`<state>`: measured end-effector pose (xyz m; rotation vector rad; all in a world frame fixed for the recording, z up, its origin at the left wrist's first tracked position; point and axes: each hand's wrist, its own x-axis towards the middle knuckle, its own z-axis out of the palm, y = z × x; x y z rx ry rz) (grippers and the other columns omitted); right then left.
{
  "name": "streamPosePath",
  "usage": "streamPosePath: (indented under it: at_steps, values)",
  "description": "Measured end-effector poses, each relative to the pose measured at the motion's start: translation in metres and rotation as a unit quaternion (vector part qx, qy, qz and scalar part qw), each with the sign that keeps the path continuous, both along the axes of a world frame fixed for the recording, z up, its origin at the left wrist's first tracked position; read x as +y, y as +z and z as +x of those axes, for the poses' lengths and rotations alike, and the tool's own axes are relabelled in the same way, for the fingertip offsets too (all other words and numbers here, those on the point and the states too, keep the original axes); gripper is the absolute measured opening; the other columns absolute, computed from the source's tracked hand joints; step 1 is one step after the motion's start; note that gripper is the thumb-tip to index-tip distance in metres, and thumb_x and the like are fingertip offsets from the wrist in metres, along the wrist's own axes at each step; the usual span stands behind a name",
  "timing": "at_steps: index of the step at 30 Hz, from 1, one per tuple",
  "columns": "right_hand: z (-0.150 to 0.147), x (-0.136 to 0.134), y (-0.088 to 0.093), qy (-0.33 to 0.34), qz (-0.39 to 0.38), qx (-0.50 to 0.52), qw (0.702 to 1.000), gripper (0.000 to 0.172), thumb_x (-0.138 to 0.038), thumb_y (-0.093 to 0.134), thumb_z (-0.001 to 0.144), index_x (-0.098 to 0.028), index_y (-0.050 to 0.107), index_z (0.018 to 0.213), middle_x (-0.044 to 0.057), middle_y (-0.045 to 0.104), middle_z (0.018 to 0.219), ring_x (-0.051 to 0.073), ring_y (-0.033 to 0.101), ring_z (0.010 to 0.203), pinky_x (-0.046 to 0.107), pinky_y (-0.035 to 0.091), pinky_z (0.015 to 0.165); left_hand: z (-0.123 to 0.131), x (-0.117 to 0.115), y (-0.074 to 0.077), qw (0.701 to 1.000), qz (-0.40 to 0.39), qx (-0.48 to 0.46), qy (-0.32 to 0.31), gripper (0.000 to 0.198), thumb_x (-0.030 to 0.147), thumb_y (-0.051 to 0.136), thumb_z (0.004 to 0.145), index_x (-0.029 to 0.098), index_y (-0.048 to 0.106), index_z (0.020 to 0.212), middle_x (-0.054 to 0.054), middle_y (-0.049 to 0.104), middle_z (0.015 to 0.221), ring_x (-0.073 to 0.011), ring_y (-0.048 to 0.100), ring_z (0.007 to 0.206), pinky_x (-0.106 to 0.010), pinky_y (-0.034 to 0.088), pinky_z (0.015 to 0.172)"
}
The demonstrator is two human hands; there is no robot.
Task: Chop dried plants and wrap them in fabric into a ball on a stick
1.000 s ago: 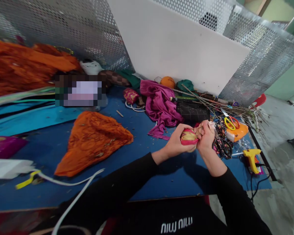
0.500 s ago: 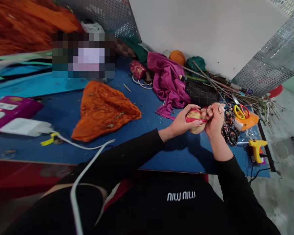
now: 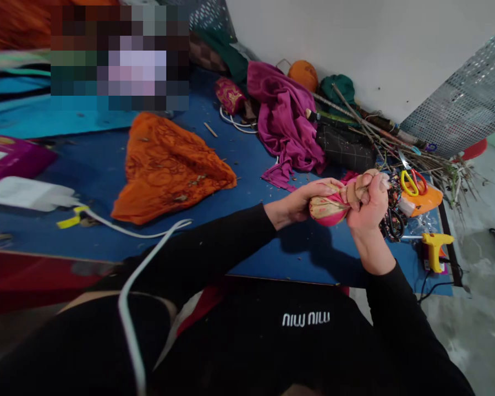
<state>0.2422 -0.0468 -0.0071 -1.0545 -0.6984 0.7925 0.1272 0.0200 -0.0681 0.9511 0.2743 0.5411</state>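
A rounded bundle of pink and cream cloth is held above the right part of the blue table. My left hand wraps round its bulging end from the left. On the other side, my right hand is closed in a fist round the gathered neck of the bundle. What lies inside the cloth is hidden. Just past my right fist lies a dark floral cloth, partly covered by the hand. Behind the bundle spreads a crumpled magenta cloth.
Scissors and a yellow glue gun lie at the right, near dry twigs. An orange cloth sits left of centre. A white cable runs from a white adapter across my left arm.
The bundle has turned in my hands, so more of its cream and pink end shows. My left hand has shifted its hold slightly. The view has tilted a little downward.
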Motion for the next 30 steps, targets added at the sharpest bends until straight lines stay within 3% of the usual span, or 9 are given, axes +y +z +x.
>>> streamPosePath:
  at_steps: [3, 5, 7, 9, 12, 17, 20, 24, 30]
  values:
    - [0.008, 0.013, -0.010, -0.014, 0.013, 0.052, 0.998, 0.045, -0.061, 0.074, 0.086, -0.026, 0.049, 0.074, -0.015, 0.024, 0.046, 0.005, 0.020, 0.033, 0.023, 0.025, 0.038, 0.007, 0.001, -0.009, 0.998, 0.009, 0.048, 0.046, 0.057, 0.056, 0.080, 0.071, 0.017, 0.066, 0.109, -0.013, 0.076, 0.109, -0.0317, 0.074, 0.105, -0.049, 0.057, 0.100]
    - [0.014, 0.021, -0.017, -0.037, 0.015, 0.069, 0.997, 0.043, -0.059, 0.075, 0.086, -0.025, 0.050, 0.075, -0.015, 0.026, 0.046, 0.004, 0.021, 0.034, 0.023, 0.024, 0.038, 0.009, -0.001, -0.014, 0.982, 0.093, 0.097, 0.135, 0.062, 0.066, 0.069, 0.083, 0.016, 0.064, 0.119, -0.016, 0.073, 0.123, -0.0329, 0.070, 0.118, -0.052, 0.053, 0.109]
    - [0.018, 0.026, -0.022, -0.059, 0.013, 0.068, 0.996, 0.043, -0.059, 0.074, 0.087, -0.025, 0.050, 0.075, -0.015, 0.027, 0.046, 0.005, 0.022, 0.034, 0.023, 0.023, 0.038, 0.008, -0.005, -0.015, 0.934, 0.235, 0.134, 0.231, 0.067, 0.071, 0.054, 0.094, 0.015, 0.062, 0.130, -0.019, 0.067, 0.138, -0.0342, 0.061, 0.134, -0.055, 0.044, 0.120]
    - [0.019, 0.025, -0.024, -0.068, 0.012, 0.053, 0.996, 0.046, -0.062, 0.074, 0.085, -0.025, 0.049, 0.074, -0.015, 0.027, 0.046, 0.005, 0.022, 0.035, 0.023, 0.023, 0.038, 0.005, -0.007, -0.015, 0.869, 0.394, 0.149, 0.258, 0.083, 0.076, 0.063, 0.088, 0.014, 0.056, 0.142, -0.021, 0.058, 0.151, -0.0373, 0.051, 0.146, -0.056, 0.035, 0.128]
    - [0.015, 0.019, -0.024, -0.050, 0.014, -0.008, 0.999, 0.049, -0.067, 0.077, 0.080, -0.026, 0.052, 0.072, -0.014, 0.029, 0.047, 0.005, 0.024, 0.037, 0.023, 0.025, 0.039, 0.000, -0.003, -0.014, 0.808, 0.536, 0.166, 0.177, 0.121, 0.069, 0.093, 0.059, 0.016, 0.044, 0.156, -0.022, 0.049, 0.161, -0.0431, 0.044, 0.152, -0.057, 0.037, 0.127]
    - [0.004, 0.007, -0.022, 0.032, 0.017, -0.073, 0.997, 0.049, -0.070, 0.079, 0.077, -0.026, 0.059, 0.070, -0.010, 0.035, 0.048, 0.006, 0.027, 0.040, 0.024, 0.025, 0.040, -0.001, 0.012, -0.017, 0.802, 0.567, 0.147, 0.116, 0.108, 0.050, 0.095, 0.059, 0.020, 0.046, 0.151, -0.019, 0.053, 0.154, -0.0403, 0.053, 0.143, -0.053, 0.046, 0.119]
    - [-0.004, 0.000, -0.019, 0.057, 0.025, -0.058, 0.996, 0.048, -0.068, 0.082, 0.076, -0.025, 0.061, 0.070, -0.010, 0.034, 0.049, 0.006, 0.028, 0.040, 0.024, 0.025, 0.041, -0.002, 0.012, -0.014, 0.808, 0.566, 0.123, 0.108, 0.084, 0.040, 0.089, 0.062, 0.019, 0.055, 0.135, -0.015, 0.063, 0.130, -0.0352, 0.062, 0.123, -0.049, 0.054, 0.106]
    - [-0.014, -0.010, -0.016, 0.055, 0.017, -0.030, 0.998, 0.051, -0.069, 0.083, 0.074, -0.025, 0.060, 0.068, -0.011, 0.031, 0.048, 0.005, 0.028, 0.037, 0.024, 0.027, 0.039, -0.005, 0.004, -0.004, 0.808, 0.563, 0.138, 0.101, 0.058, 0.040, 0.084, 0.061, 0.022, 0.058, 0.110, -0.009, 0.060, 0.111, -0.0313, 0.060, 0.107, -0.046, 0.056, 0.094]
    - [-0.011, -0.002, -0.016, 0.081, 0.018, -0.031, 0.996, 0.049, -0.064, 0.084, 0.076, -0.023, 0.059, 0.066, -0.011, 0.033, 0.045, 0.005, 0.026, 0.036, 0.022, 0.021, 0.038, 0.000, 0.005, -0.013, 0.820, 0.537, 0.168, 0.110, 0.066, 0.041, 0.090, 0.053, 0.022, 0.060, 0.109, -0.007, 0.060, 0.108, -0.0306, 0.062, 0.102, -0.045, 0.056, 0.092]
